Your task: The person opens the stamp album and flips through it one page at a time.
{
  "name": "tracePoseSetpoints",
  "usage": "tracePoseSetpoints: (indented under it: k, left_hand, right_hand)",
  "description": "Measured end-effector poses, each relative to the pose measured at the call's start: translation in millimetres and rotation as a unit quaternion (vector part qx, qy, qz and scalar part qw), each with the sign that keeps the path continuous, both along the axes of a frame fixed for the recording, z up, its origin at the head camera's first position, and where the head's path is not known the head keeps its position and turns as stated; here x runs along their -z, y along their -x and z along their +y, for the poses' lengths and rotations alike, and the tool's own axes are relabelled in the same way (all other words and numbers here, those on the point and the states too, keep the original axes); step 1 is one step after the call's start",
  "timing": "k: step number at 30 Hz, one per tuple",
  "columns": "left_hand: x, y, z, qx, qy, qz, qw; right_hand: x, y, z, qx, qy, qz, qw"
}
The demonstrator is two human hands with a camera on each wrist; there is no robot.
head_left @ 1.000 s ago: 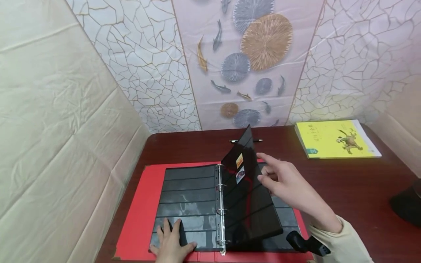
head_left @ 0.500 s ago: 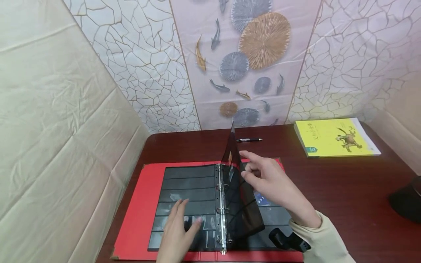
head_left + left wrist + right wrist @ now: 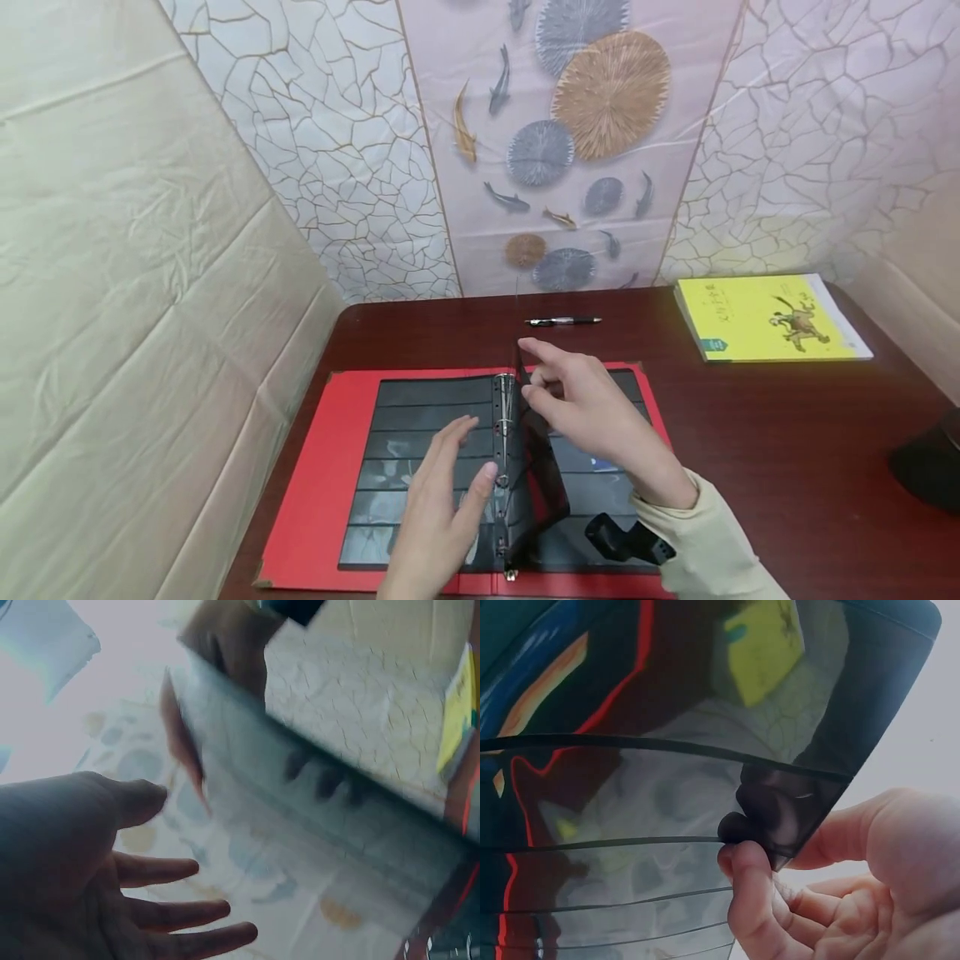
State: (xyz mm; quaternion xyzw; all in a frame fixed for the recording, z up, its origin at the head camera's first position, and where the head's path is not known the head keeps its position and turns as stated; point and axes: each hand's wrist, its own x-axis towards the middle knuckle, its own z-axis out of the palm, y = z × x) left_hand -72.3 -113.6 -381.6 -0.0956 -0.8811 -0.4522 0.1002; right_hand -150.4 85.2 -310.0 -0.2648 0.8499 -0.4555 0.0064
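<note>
A red ring binder (image 3: 311, 475) of black pocket pages lies spread on the table. One page (image 3: 547, 475) stands nearly upright over the metal rings (image 3: 504, 429), its edge pinched between the thumb and fingers of my right hand (image 3: 592, 404). The right wrist view shows that grip at the corner of the glossy page (image 3: 667, 795). My left hand (image 3: 442, 508) hovers over the left-hand page (image 3: 435, 392), fingers extended and thumb apart. In the left wrist view this hand (image 3: 90, 862) holds nothing, and the raised page (image 3: 315, 802) slants beside it.
A pen (image 3: 562, 321) lies behind the binder. A yellow book (image 3: 765, 321) rests at the back right, and a dark object (image 3: 930, 467) sits at the right edge. Patterned cloth (image 3: 360, 150) rises behind the table. A small blue item (image 3: 602, 464) shows in the right-hand page.
My right hand has swung the page leftward from a slant to nearly upright. My left hand has lifted off the left-hand page and moved right, toward the rings.
</note>
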Motion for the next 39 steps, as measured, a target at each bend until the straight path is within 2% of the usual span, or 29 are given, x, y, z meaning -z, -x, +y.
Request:
tracePoseSetpoints:
  k: [4, 8, 13, 20, 27, 29, 35, 39]
  left_hand:
    - [-6.2, -1.5, 8.3, 0.034, -0.024, 0.03, 0.9987]
    - [-7.9, -4.9, 11.3, 0.047, -0.034, 0.045, 0.9973]
    - [-7.1, -8.7, 11.3, 0.032, -0.058, 0.05, 0.9965]
    - [-6.2, -13.8, 12.6, 0.003, -0.094, 0.015, 0.9954]
    - [-1.1, -15.6, 11.7, 0.016, -0.118, 0.048, 0.9917]
    - [-0.1, -16.2, 11.5, 0.016, -0.113, 0.058, 0.9918]
    - [2.2, -17.1, 4.4, 0.029, -0.08, 0.124, 0.9886]
    - [3.7, -17.9, -3.1, 0.017, -0.07, 0.157, 0.9849]
  right_hand:
    - [1.7, 1.4, -8.4, -0.023, 0.014, -0.004, 0.9996]
    - [2.9, 2.0, -18.2, -0.038, 0.021, -0.012, 0.999]
    - [5.3, 2.5, -28.8, -0.049, 0.028, -0.022, 0.9981]
    - [12.3, 4.6, -34.2, -0.051, 0.024, -0.043, 0.9975]
    - [25.6, 3.3, -11.5, -0.01, 0.015, -0.047, 0.9987]
    - [30.9, 3.0, -0.5, 0.004, 0.011, -0.04, 0.9991]
    - [43.3, 8.5, 29.4, 0.046, -0.003, -0.039, 0.9982]
    - [46.9, 16.9, 45.9, 0.069, -0.027, -0.002, 0.9973]
